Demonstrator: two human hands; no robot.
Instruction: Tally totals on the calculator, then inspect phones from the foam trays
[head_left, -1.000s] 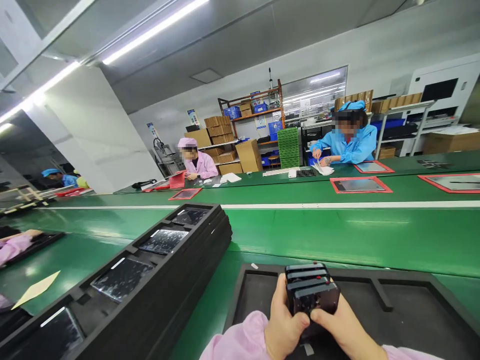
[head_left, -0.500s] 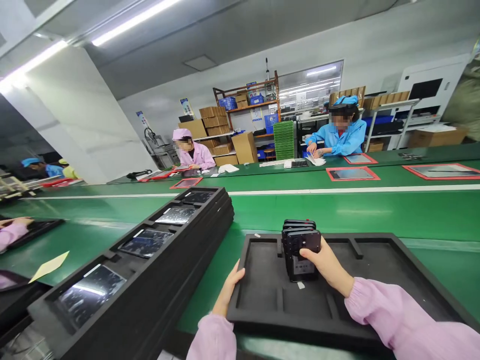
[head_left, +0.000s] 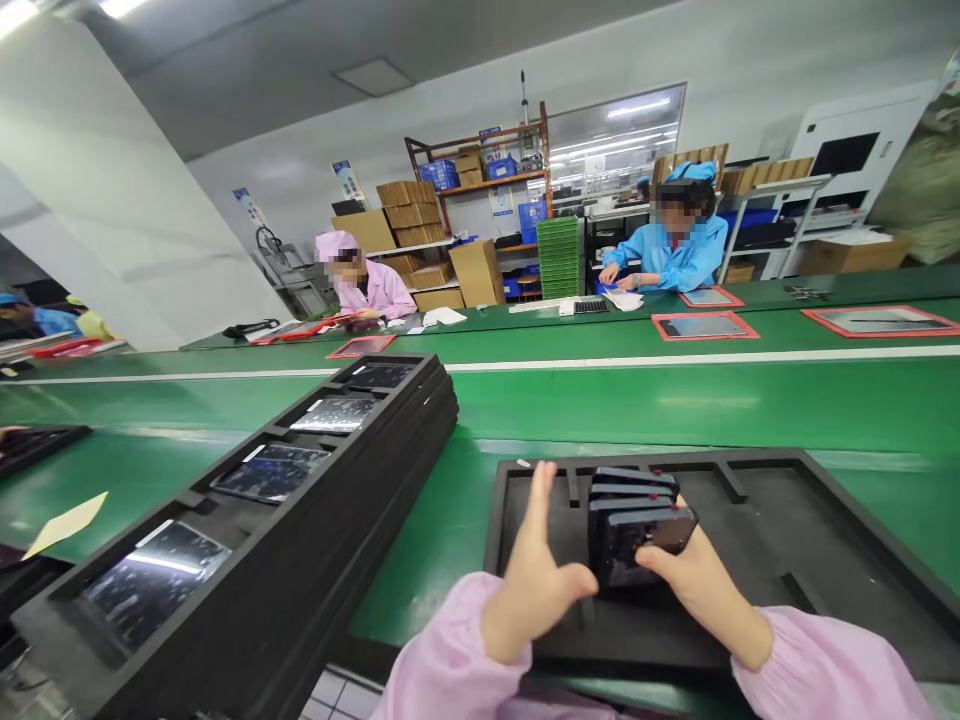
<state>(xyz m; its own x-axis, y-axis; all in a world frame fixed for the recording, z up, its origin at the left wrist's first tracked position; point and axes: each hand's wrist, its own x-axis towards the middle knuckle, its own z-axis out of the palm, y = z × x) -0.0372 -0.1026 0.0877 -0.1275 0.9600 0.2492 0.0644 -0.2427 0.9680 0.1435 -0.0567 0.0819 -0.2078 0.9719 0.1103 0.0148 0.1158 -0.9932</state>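
Note:
My right hand (head_left: pixel 701 570) grips a bunch of several dark smartphones (head_left: pixel 634 535) standing on edge, its thumb across the nearest one. The phones are above a black foam tray (head_left: pixel 825 540) with shallow compartments; whether they touch its floor I cannot tell. My left hand (head_left: pixel 536 580) is open beside the phones, thumb and fingers apart, over the tray's left part. Its thumb tip comes close to the phones' left side.
To the left stands a tall stack of black foam trays (head_left: pixel 360 500), dark-screened devices lying in the top one. A yellow paper (head_left: pixel 66 525) lies on the green belt (head_left: pixel 600 400). Across it, two people (head_left: pixel 367 285) work near red-framed panels (head_left: pixel 705 326).
My left hand has let go of the tray's left rim and moved right, up to the phones. The phones in my right hand have shifted slightly right and tilted. The view has turned a little.

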